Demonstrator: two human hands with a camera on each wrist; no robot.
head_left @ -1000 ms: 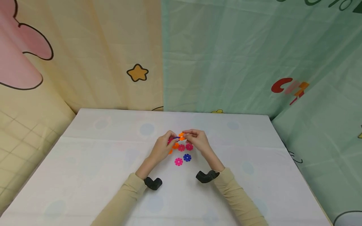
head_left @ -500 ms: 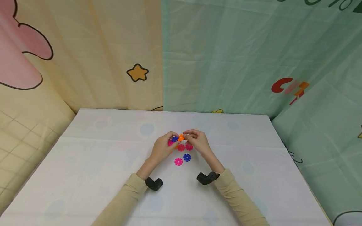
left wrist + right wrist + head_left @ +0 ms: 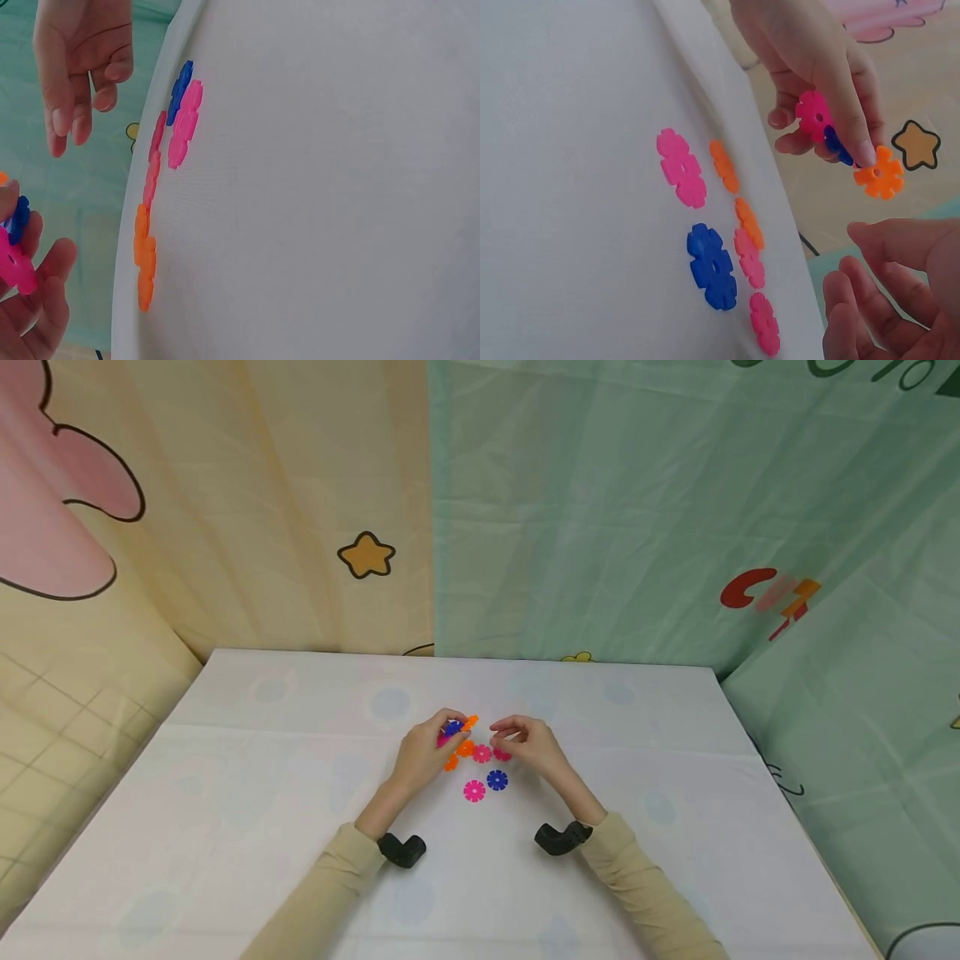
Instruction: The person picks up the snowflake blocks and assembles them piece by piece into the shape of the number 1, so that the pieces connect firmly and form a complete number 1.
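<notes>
My left hand [image 3: 420, 753] pinches a small joined chain of toothed plastic snowflake discs above the table. In the right wrist view the chain shows a pink disc [image 3: 814, 114], a blue disc [image 3: 838, 146] and an orange disc [image 3: 880, 173] at its outer end. The thumb lies across the blue part and hides some of it. My right hand [image 3: 534, 746] hovers just to the right, apart from the chain, fingers loosely bent with nothing between them. Beneath the hands lie loose discs: a bright pink one [image 3: 474, 791], a blue one [image 3: 497, 780], two orange and two rosy ones.
The loose orange disc [image 3: 465, 748] and rosy disc [image 3: 482, 753] lie close together on the white tablecloth [image 3: 300, 827]. A black wrist-camera mount [image 3: 402, 851] sits at the left cuff, another mount [image 3: 564, 839] at the right. Printed curtains hang behind the table.
My right hand has let go of the orange disc and drawn back a little to the right. The left hand has shifted slightly left with the chain, which has turned.
</notes>
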